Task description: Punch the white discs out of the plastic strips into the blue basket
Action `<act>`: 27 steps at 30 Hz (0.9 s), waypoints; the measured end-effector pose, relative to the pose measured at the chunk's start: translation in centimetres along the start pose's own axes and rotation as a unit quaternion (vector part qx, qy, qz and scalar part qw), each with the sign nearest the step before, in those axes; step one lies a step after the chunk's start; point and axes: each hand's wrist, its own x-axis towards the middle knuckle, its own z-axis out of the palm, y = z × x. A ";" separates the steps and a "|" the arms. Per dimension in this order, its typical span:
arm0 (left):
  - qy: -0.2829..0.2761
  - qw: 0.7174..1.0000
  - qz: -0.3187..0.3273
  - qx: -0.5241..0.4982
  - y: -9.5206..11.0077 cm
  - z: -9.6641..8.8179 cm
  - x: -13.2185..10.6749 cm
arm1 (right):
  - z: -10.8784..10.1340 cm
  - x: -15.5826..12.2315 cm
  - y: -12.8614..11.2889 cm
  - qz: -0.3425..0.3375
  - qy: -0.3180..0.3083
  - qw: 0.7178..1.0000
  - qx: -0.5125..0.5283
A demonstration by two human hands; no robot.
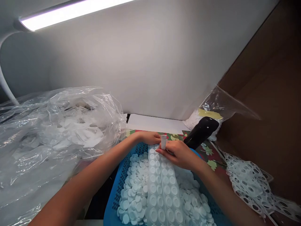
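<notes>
A long translucent sheet (162, 188) with rows of round white discs lies lengthwise over a blue plastic basket (112, 201). Loose white discs (134, 194) fill the basket on both sides of the sheet. At the sheet's far end, my left hand (150, 138) is closed, its fingertips pinching the edge. My right hand (177, 153) is beside it, thumb and fingers closed around a small translucent white strip (164, 142) that stands upright. Its lower fingers rest over the sheet's far rows. Whether the strip is joined to the sheet, I cannot tell.
Left of the basket spreads a big clear plastic bag (77, 131) with white pieces inside. A black rounded object (202, 131) sits behind my right hand. Punched-out white sheet scraps (249, 182) are piled at right, near another clear bag (211, 110). A lamp (70, 14) shines above.
</notes>
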 end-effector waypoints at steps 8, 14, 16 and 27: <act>0.004 0.999 -0.037 0.016 0.3 -0.1 -0.1 | -0.2 -0.3 -0.2 0.022 0.170 0.974 0.145; 0.001 0.999 -0.031 0.017 0.5 0.0 -0.2 | -0.3 -0.4 -0.1 0.045 0.244 0.949 0.194; 0.003 0.999 -0.031 0.018 0.4 0.0 -0.2 | -0.3 -0.3 0.0 0.049 0.226 0.955 0.183; 0.008 0.999 -0.039 0.017 0.5 0.1 -0.2 | -0.4 -0.4 0.0 0.035 0.182 0.970 0.158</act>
